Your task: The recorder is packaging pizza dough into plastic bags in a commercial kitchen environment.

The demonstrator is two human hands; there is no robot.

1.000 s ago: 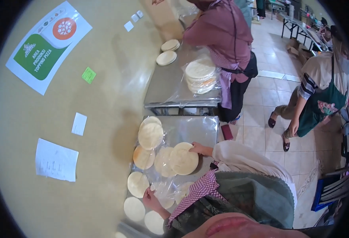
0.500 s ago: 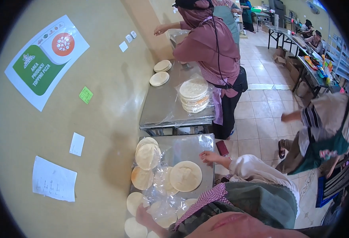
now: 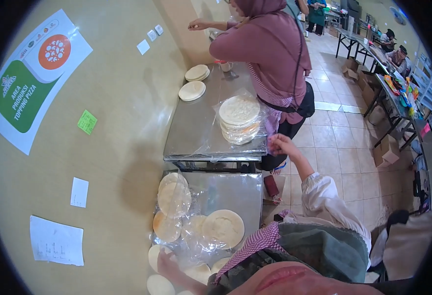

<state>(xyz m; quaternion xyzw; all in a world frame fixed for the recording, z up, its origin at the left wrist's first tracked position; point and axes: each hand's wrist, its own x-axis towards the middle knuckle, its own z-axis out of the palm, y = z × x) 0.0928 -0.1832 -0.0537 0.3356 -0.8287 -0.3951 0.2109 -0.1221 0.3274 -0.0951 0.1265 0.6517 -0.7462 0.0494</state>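
Observation:
My left hand (image 3: pixel 169 266) is low over the near metal table, touching or just above a pale round flatbread like a pizza base (image 3: pixel 155 259). Its fingers are too blurred to read. My right hand (image 3: pixel 283 145) is raised off the near table, beside the far table's front right corner. Its fingers are pinched together; whatever they hold, if anything, is too small to make out. Between my arms lies a single pizza base (image 3: pixel 223 229), next to crumpled clear plastic (image 3: pixel 192 246). Behind it, more bases (image 3: pixel 174 196) are stacked under plastic.
On the far metal table (image 3: pixel 191 132) stand a plastic-wrapped stack of bases (image 3: pixel 239 112) and two smaller stacks (image 3: pixel 192 91). A co-worker in a mauve top (image 3: pixel 270 54) stands at its right side. The wall (image 3: pixel 122 216) borders both tables on the left. Cardboard boxes (image 3: pixel 387 150) sit on the floor.
My right hand has moved from above the near table up and right, toward the far table's corner. My left hand stays low among the bases. A person walking at right has come nearer.

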